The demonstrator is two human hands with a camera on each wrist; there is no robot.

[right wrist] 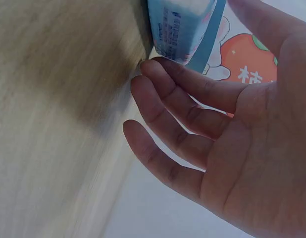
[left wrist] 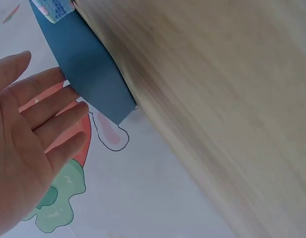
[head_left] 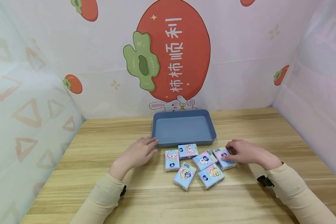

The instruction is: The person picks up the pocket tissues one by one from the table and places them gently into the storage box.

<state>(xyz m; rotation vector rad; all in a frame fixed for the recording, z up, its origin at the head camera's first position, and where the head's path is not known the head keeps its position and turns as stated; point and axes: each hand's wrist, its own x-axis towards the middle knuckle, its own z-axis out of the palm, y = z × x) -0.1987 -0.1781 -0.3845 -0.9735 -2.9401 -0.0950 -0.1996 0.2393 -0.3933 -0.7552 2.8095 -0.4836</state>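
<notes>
Table [head_left: 240,202] in pale wood spreads nearest us, and on it lie six small tissue packs [head_left: 185,176], loosely bunched. At the bunch's right side, the right hand [head_left: 245,151] curls thumb and fingers around the rightmost pack [head_left: 223,159]; how firmly, we cannot tell. We judge that a slack pinch could let it slip, and that dragging it sideways could knock the neighbouring pack [head_left: 204,160] askew. Left of the bunch, the left hand [head_left: 138,151] has its fingers extended, fingertips at a blue tray [head_left: 182,114]; too hard a push there could shift it. Behind, we see a fruit-patterned wall cloth [head_left: 235,37].
</notes>
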